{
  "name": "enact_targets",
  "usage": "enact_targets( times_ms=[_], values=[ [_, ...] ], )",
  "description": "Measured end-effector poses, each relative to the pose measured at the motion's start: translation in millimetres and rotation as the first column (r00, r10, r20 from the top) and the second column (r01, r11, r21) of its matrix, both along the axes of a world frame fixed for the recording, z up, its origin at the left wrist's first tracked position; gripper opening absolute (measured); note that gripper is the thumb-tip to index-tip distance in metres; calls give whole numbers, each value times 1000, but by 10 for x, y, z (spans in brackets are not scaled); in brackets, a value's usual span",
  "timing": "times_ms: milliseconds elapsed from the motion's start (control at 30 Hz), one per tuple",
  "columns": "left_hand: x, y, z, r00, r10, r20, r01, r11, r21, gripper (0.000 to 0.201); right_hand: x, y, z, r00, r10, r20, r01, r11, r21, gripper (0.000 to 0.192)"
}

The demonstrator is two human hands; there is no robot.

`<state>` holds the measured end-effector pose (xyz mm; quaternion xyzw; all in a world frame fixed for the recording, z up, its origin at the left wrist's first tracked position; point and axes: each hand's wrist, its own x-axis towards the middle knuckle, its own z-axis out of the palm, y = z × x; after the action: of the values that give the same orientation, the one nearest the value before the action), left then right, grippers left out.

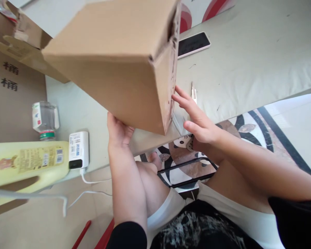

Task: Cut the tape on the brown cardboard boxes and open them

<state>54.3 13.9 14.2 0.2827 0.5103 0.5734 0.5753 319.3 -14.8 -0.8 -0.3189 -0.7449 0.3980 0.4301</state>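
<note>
- A yellow jug (28, 166) is lying on its side far left of the box, with a white charger (78, 149) just beside it.
- The left hand (118, 133) is pressing up under the box's near bottom edge, forearm upright; its fingers are hidden, so I cannot tell its grip.
- The box (114, 58), plain brown cardboard, is tilting above the table (248, 62), long axis running left to right, near corner pointing down.
- The right hand (197, 117) is lying flat and open against the box's torn right end.
- A phone (193, 44) is lying right of the box.
</note>
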Motion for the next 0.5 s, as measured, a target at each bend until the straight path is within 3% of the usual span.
enact_targets(
  times_ms=[267, 400, 500],
  values=[
    [45, -55, 23, 979, -205, -2, 201, 963, -180, 87, -3, 5, 53, 998, -67, -8, 67, 998, 14, 68],
    [49, -71, -60, 966, -252, -57, 232, 943, -238, 85, -8, -10, 93, 993, -115, -6, 115, 993, 1, 69],
    [23, -95, -100, 920, -376, -110, 338, 904, -261, 78, 15, -14, 106, 987, -163, -9, 163, 987, 11, 68]
  ],
)
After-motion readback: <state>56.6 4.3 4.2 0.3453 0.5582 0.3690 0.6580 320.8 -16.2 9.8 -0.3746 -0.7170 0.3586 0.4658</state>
